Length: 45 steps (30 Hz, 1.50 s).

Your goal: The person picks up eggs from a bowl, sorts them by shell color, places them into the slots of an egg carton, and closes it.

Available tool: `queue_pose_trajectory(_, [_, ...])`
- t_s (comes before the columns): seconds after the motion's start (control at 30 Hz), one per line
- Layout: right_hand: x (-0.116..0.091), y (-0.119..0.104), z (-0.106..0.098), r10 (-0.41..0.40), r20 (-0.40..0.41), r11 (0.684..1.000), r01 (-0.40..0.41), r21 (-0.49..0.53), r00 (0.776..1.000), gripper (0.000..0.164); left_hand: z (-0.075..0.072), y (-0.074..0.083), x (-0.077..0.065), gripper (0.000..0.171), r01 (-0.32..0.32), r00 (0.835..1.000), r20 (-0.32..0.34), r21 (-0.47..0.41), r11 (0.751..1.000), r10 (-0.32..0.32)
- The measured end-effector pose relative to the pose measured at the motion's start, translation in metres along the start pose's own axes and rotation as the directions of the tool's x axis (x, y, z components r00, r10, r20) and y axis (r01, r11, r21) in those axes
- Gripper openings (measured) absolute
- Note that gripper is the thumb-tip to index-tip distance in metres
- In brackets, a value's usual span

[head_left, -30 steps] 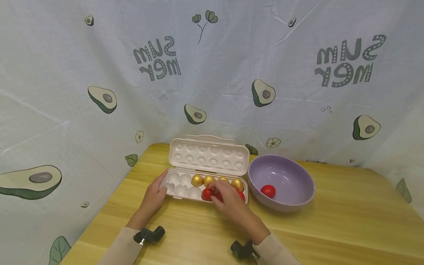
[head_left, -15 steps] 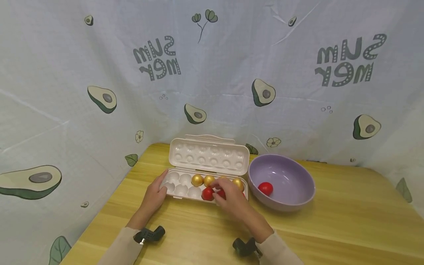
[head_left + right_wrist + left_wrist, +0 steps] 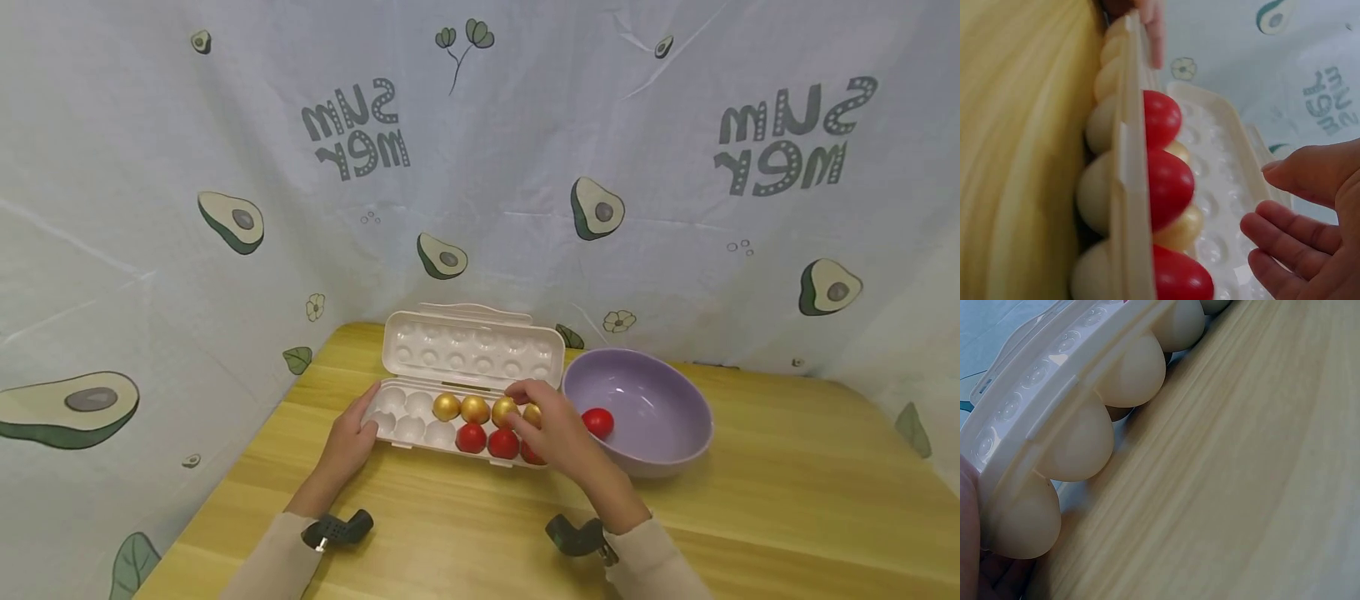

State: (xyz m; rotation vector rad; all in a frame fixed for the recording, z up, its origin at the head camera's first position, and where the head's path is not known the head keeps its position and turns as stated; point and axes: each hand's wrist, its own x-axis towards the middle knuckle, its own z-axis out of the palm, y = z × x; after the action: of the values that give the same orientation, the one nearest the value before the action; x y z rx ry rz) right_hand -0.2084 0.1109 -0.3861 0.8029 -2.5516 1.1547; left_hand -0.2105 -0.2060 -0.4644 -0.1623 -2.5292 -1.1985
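An egg carton point(image 3: 409, 430) with its lid point(image 3: 474, 343) raised lies on the table. My left hand point(image 3: 351, 437) grips its left end; the left wrist view shows the carton's rounded cups point(image 3: 1079, 440) from the side. Several gold eggs point(image 3: 447, 407) sit in the back row. Three red eggs point(image 3: 471, 438) sit in the front row, the rightmost partly behind my right hand point(image 3: 557, 429). That hand is over the carton's right end, fingers relaxed and spread from the thumb. In the right wrist view, it holds nothing and stands apart from the red eggs point(image 3: 1171, 187).
A purple bowl point(image 3: 667, 400) stands right of the carton, with one red egg point(image 3: 598, 423) inside near its left wall. The carton's left cups hold no eggs. A printed curtain point(image 3: 495, 167) hangs behind the wooden table point(image 3: 810, 483).
My right hand has left the middle front-row red egg and moved right toward the bowl. The red egg in the bowl has rolled slightly left. My left hand has stayed in place.
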Motion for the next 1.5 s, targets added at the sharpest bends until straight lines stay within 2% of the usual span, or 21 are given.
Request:
queue_pose_trajectory(0.1, [0.000, 0.002, -0.011, 0.004, -0.013, 1.000, -0.004, 0.010, 1.000, 0.027, 0.000, -0.001, 0.000, 0.059, -0.005, 1.000, 0.001, 0.016, 1.000, 0.005])
queue_pose_trajectory(0.27, [-0.002, 0.009, -0.030, 0.031, -0.036, 0.999, -0.030, 0.027, 0.999, 0.027, 0.000, 0.000, 0.000, 0.059, 0.002, 1.000, 0.003, -0.011, 1.000, -0.002])
queue_pose_trajectory(0.47, [-0.005, 0.020, -0.049, 0.115, -0.052, 0.992, -0.117, -0.043, 0.992, 0.025, 0.000, 0.001, 0.001, 0.061, 0.024, 1.000, 0.009, -0.015, 1.000, -0.023])
queue_pose_trajectory(0.67, [-0.008, 0.027, -0.066, 0.132, -0.029, 0.990, -0.133, -0.042, 0.991, 0.027, 0.001, 0.001, 0.002, 0.061, 0.028, 1.000, 0.007, -0.018, 0.999, -0.028])
queue_pose_trajectory(0.77, [-0.009, 0.031, -0.072, 0.168, -0.007, 0.983, -0.168, -0.070, 0.986, 0.031, 0.001, 0.000, 0.002, 0.061, 0.017, 1.000, 0.003, -0.018, 1.000, -0.017])
queue_pose_trajectory(1.07, [-0.013, 0.042, -0.076, 0.181, 0.049, 0.978, -0.174, -0.116, 0.982, 0.026, 0.001, -0.001, 0.002, 0.061, 0.016, 1.000, 0.002, -0.019, 1.000, -0.016])
queue_pose_trajectory(1.3, [-0.015, 0.056, -0.074, 0.148, 0.090, 0.980, -0.134, -0.149, 0.985, 0.020, 0.001, -0.002, 0.001, 0.061, 0.014, 1.000, -0.004, -0.021, 1.000, -0.014])
queue_pose_trajectory(1.5, [-0.017, 0.062, -0.075, 0.164, 0.137, 0.973, -0.137, -0.187, 0.977, 0.016, 0.001, -0.002, 0.001, 0.060, -0.001, 1.000, -0.005, 0.005, 1.000, 0.001])
